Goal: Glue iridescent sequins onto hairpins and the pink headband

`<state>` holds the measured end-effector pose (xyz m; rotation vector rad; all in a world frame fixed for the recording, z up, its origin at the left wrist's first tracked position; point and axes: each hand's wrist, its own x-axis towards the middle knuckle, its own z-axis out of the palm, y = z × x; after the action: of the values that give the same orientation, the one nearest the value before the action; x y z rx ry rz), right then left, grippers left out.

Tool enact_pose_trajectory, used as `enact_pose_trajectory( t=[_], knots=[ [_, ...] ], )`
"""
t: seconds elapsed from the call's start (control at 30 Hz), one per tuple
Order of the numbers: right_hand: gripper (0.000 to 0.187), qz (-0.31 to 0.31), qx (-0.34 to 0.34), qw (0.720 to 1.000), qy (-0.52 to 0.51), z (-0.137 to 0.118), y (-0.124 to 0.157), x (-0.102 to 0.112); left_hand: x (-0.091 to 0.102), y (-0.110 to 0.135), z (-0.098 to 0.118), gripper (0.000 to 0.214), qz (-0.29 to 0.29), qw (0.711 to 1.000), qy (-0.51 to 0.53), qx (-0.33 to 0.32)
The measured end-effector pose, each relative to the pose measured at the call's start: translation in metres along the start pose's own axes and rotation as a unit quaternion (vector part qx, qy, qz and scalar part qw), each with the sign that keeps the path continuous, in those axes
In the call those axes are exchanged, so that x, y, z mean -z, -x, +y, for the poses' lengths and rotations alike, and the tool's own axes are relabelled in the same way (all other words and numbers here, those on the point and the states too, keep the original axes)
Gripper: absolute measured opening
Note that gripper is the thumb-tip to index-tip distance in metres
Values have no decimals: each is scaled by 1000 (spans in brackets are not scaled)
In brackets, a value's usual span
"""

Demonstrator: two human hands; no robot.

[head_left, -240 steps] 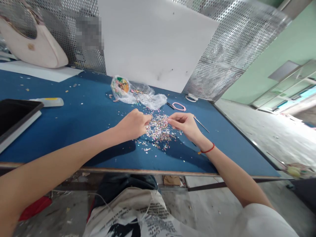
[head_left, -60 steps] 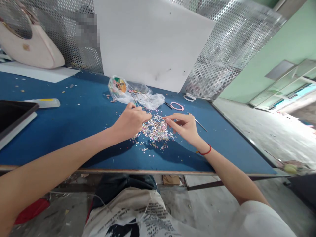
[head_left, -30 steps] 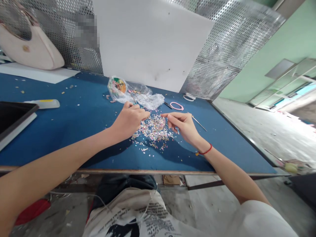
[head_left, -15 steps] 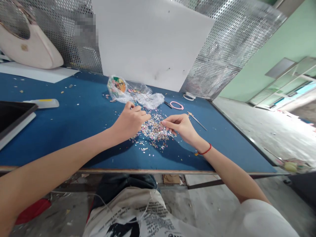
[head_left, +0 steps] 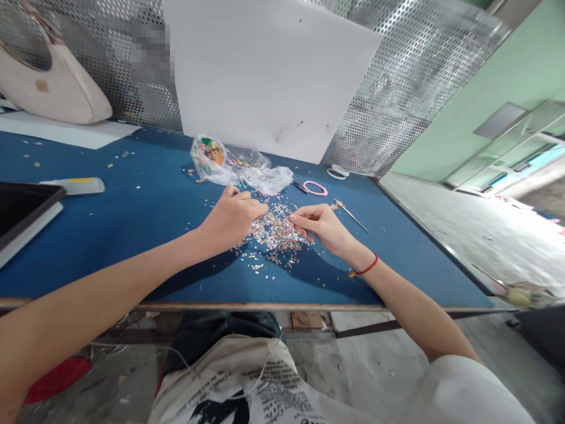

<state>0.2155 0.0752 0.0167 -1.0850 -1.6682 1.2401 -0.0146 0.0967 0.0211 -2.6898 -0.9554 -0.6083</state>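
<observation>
Here we are at the heap: a pile of sequins (head_left: 276, 232) spread on the blue table (head_left: 353, 288), both hands right at its edges! The left hand (head_left: 232, 219) sits on the near-left side, fingers (head_left: 258, 210) curled, and what they hold, I can't tell. The right hand (head_left: 322, 227) comes in from the other side, fingers (head_left: 296, 218) pinched narrow over the sequins, nothing visible between them, a long pin (head_left: 352, 216) lying just beyond

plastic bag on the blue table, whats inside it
Through the clear plastic bag, a round multicoloured printed disc shows at one end. The crumpled folds hide anything else that may be inside.
</observation>
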Motion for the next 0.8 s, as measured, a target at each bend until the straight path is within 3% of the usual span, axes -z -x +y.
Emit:
enact_pose_trajectory(
  t=[0.1, 0.2, 0.37, 0.7, 0.8],
  knots=[
    [45, -36, -30, 999, -26, -3, 0, 0, -3, 0, -2, 22, -12, 999, 47, 15],
    [41, -52, -27, 998, -20, -5, 0, 0, -5, -1, -3, 21, -12, 997, 65, 36],
    [30, -28, -1, 999, 35, -2, 1, 0, -5, -1, -2, 21, 13, 997, 57, 41],
    [43, -27, -15, 1000, 2, 2, 0, -3, -5, 0, -3, 19, -1, 999, 22, 50],
    [34, -24, -1, 999, 32, 4, 0, -3, -5, 0, -2, 20, -3, 999, 22, 45]
  ],
)
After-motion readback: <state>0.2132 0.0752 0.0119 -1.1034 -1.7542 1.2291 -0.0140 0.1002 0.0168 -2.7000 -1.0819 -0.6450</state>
